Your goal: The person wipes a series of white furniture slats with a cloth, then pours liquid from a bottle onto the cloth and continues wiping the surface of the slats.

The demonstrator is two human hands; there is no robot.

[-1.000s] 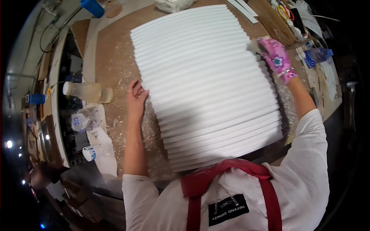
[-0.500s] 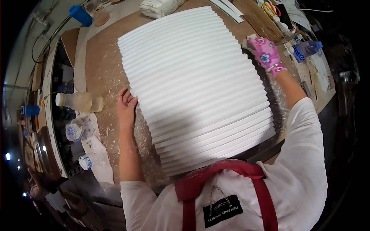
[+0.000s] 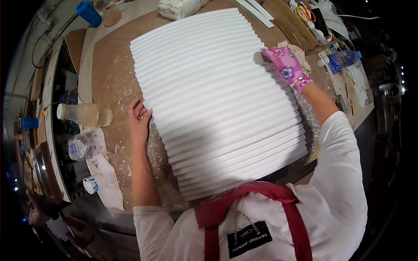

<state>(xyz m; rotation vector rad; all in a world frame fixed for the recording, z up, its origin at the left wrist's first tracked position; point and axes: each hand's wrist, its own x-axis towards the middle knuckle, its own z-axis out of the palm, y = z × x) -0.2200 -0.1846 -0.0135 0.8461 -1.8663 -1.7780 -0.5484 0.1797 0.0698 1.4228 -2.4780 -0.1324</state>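
A large white ridged panel [image 3: 209,95] of parallel strips lies across a brown board [image 3: 113,65] dusted with white flecks. My bare left hand [image 3: 139,115] rests by its left edge, fingers loosely curled and slightly apart, thumb close to the strip ends. On the upper right part of the panel is my right hand [image 3: 283,63], in a pink flowered glove. Its fingers are closed over a small greyish-beige flat piece [image 3: 261,57], mostly hidden under the glove. A crumpled beige cloth [image 3: 300,58] lies just beyond that hand.
At left stand a cloudy bottle [image 3: 85,114], a clear plastic bottle [image 3: 80,147] and a small white cup [image 3: 92,184]. A blue cup [image 3: 88,14] is far left. A plastic bottle [image 3: 344,60], a wooden plank [image 3: 289,24] and loose white strips [image 3: 257,13] lie right and back.
My gloved right hand has moved left from beside the panel's right edge onto its ridges, uncovering the beige cloth. My left hand keeps its place by the left edge.
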